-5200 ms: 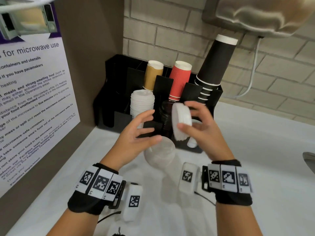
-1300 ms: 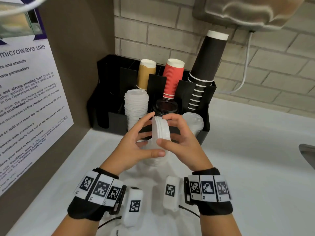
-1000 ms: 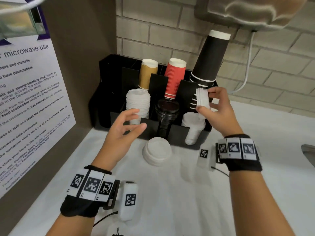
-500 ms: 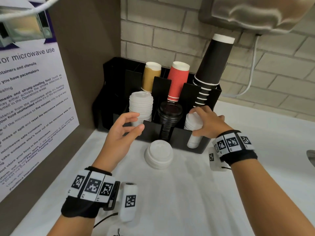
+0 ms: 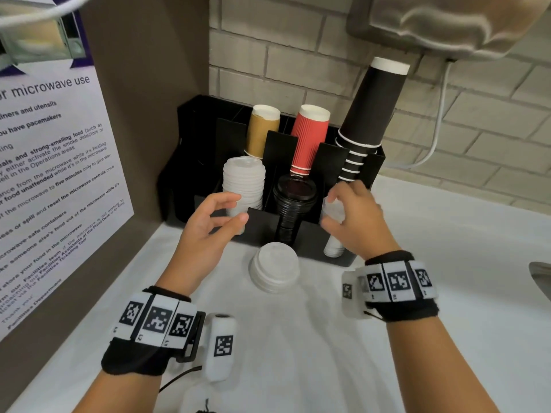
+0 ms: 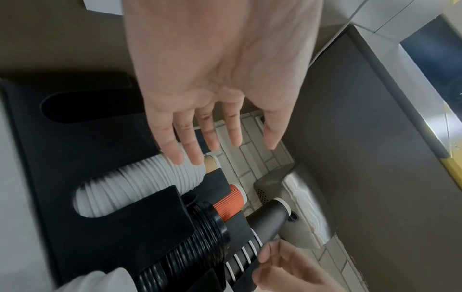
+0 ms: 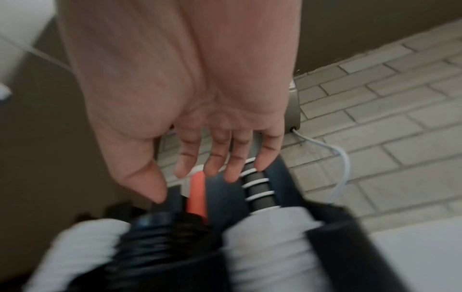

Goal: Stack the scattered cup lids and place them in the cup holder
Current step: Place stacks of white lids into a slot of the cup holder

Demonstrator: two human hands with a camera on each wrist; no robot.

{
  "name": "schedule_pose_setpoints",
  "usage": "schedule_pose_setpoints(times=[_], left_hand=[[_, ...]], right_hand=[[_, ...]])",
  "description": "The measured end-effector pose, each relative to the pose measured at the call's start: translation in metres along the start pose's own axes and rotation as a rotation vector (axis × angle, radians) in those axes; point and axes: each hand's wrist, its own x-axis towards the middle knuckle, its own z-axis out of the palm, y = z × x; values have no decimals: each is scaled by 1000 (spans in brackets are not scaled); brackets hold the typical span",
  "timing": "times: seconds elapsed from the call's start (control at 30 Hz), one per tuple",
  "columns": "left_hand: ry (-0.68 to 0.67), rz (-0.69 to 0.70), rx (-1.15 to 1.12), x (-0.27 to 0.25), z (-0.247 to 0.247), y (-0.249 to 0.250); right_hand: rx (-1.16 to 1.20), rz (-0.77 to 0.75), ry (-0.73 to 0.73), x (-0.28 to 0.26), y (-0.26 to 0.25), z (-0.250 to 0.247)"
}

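Observation:
The black cup holder (image 5: 259, 225) stands against the brick wall. Its front slots hold a tall white lid stack (image 5: 244, 186), black lids (image 5: 293, 204) and a shorter white lid stack (image 5: 332, 245). My right hand (image 5: 328, 211) hovers just over that right stack, fingers spread and holding nothing; the blurred right wrist view shows the same hand (image 7: 200, 177) above the stack (image 7: 270, 237). A short pile of white lids (image 5: 275, 271) lies on the counter before the holder. My left hand (image 5: 235, 208) floats open near the left stack (image 6: 140, 183).
Tan (image 5: 262, 132), red (image 5: 308, 138) and black (image 5: 369, 114) paper cup stacks fill the holder's back row. A microwave notice (image 5: 53, 180) covers the left wall. A dispenser (image 5: 447, 22) hangs overhead, and a sink edge (image 5: 541, 278) shows at right.
My right hand carried a few lids to the right slot, set them on the stack there and has let go. The left hand stayed nearly still.

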Motion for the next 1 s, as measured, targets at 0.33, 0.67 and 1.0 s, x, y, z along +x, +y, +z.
schedule_pose_setpoints(times=[0.33,0.67,1.0], left_hand=[[4,-18,12,-5,-4,1],[-4,-13,6,-3,-5,2],[36,9,30,-5,-10,6]], right_hand=[[-20,85,-654,-36,-69,57],[-56,152,-632,-30,-70,73],[-9,124,-570,-25,-67,59]])
